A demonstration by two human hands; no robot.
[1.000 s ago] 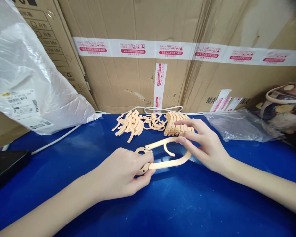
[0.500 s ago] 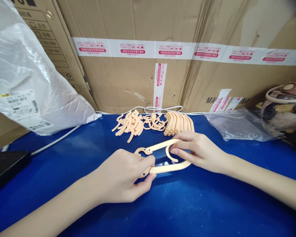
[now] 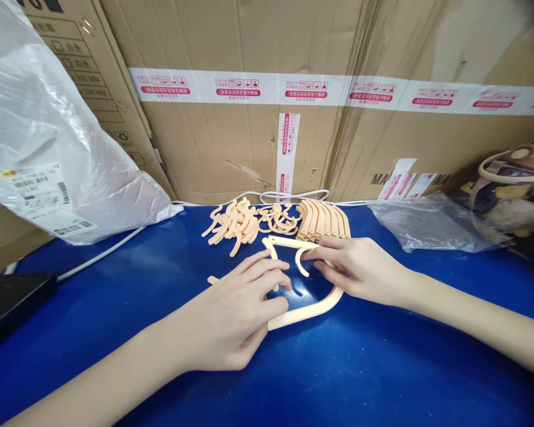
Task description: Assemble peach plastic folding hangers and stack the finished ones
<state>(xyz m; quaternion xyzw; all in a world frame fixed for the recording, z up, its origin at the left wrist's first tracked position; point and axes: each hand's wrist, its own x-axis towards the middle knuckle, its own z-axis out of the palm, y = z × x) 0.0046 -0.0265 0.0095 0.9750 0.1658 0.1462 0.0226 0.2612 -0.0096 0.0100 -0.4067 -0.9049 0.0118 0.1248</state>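
A peach plastic folding hanger (image 3: 311, 309) lies on the blue table (image 3: 360, 373) between my hands. My left hand (image 3: 231, 317) presses on its left end with the fingers spread over the jointed arms. My right hand (image 3: 360, 270) pinches the hanger at its hook, near the top right. Its upper arm (image 3: 289, 242) stands swung up and away from the lower curved arm. Just behind, three small piles of peach parts sit in a row: loose arms (image 3: 234, 222), hooks (image 3: 278, 219) and a stacked bundle (image 3: 323, 219).
Taped cardboard boxes (image 3: 267, 101) wall off the back. A white plastic bag (image 3: 40, 136) hangs over the left side, with a white cable (image 3: 102, 252) beneath it. A dark phone (image 3: 9, 299) lies at far left. A clear bag (image 3: 427, 222) and a round container (image 3: 511, 184) are at right.
The hanger's upper arm has swung open, away from the lower arm. My left hand went from pinching the joint to lying spread over it. My right hand slid in toward the hook.
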